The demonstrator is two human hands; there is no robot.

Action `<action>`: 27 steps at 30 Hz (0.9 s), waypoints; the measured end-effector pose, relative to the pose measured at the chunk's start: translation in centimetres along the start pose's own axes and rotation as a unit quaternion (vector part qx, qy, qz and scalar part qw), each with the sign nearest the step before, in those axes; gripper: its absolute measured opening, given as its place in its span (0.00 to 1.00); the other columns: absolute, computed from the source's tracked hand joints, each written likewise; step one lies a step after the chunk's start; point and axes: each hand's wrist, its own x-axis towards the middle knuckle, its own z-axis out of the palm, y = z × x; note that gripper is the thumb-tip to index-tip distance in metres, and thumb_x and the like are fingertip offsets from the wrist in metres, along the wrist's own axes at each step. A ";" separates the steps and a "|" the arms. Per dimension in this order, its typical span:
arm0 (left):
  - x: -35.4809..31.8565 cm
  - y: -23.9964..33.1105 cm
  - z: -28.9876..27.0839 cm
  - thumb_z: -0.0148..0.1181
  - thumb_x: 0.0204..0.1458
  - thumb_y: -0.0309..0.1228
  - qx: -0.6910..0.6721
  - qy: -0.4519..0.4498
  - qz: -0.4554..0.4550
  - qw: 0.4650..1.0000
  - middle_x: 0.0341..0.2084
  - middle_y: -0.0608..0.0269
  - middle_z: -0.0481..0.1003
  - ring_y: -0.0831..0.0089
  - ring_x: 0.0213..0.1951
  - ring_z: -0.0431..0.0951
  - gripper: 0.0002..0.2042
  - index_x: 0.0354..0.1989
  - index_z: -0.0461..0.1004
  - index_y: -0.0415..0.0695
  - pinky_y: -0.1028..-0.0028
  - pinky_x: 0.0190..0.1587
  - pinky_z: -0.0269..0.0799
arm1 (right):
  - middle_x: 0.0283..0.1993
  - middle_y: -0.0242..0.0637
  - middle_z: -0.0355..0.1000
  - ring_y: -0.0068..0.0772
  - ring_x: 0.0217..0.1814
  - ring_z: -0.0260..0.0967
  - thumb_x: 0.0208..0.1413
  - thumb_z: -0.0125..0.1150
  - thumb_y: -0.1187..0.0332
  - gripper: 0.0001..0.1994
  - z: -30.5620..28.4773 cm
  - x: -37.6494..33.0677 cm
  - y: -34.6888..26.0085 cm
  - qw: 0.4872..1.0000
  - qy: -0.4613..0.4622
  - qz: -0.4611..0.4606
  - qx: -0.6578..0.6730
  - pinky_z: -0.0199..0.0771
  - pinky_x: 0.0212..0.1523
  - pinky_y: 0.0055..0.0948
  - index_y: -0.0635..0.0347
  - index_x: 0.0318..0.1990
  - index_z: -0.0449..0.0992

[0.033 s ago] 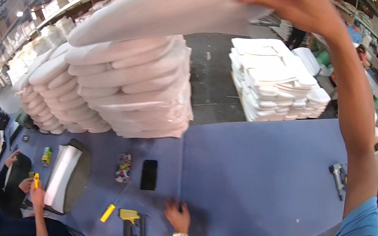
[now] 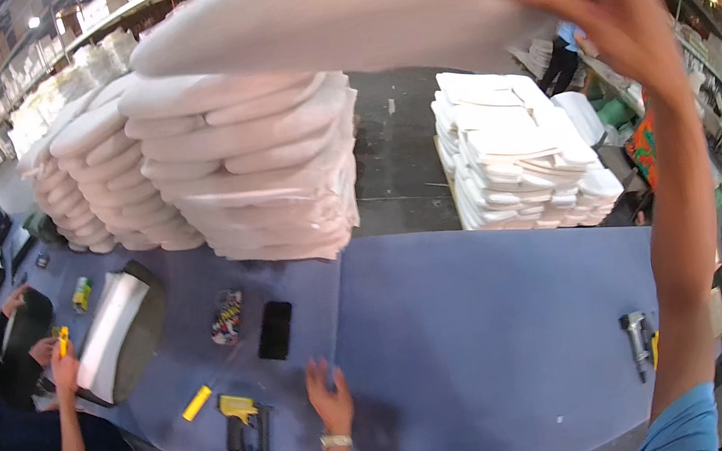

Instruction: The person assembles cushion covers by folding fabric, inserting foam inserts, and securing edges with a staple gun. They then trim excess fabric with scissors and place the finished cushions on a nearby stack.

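In the head view, my right hand (image 2: 614, 17) grips the edge of a white pad (image 2: 343, 11), raised above the table (image 2: 495, 327), overlapping the stack (image 2: 245, 169) in sight. My left hand (image 2: 332, 409) is loose, fingers parted, near the phone (image 2: 275, 330).

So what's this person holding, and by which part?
The right grip holds a white pad by its right end; the left grip holds nothing.
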 end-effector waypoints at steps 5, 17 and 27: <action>6.1 19.1 4.8 0.44 0.71 0.49 -0.443 -0.075 0.038 0.892 0.69 0.49 0.65 0.58 0.71 0.62 0.29 0.70 0.63 0.37 0.60 0.72 0.55 | 0.54 0.46 0.78 0.32 0.53 0.78 0.71 0.52 0.52 0.25 -17.1 -16.2 -1.7 0.905 0.288 0.301 -0.087 0.75 0.56 0.29 0.64 0.61 0.75; -15.2 16.3 10.8 0.57 0.66 0.45 -0.245 -0.326 -0.219 0.886 0.60 0.52 0.74 0.70 0.61 0.72 0.29 0.65 0.68 0.32 0.69 0.65 0.64 | 0.48 0.38 0.76 0.27 0.49 0.71 0.66 0.61 0.58 0.24 -11.6 -65.4 -1.1 0.715 0.011 0.688 0.125 0.73 0.50 0.30 0.61 0.64 0.71; -13.5 45.9 13.5 0.38 0.69 0.56 -0.172 -0.246 0.392 0.870 0.51 0.49 0.79 0.62 0.50 0.79 0.33 0.45 0.83 0.39 0.67 0.58 0.68 | 0.64 0.45 0.72 0.37 0.64 0.69 0.71 0.45 0.45 0.32 -0.7 -74.6 -9.9 0.435 -0.023 0.730 0.527 0.68 0.66 0.37 0.64 0.68 0.69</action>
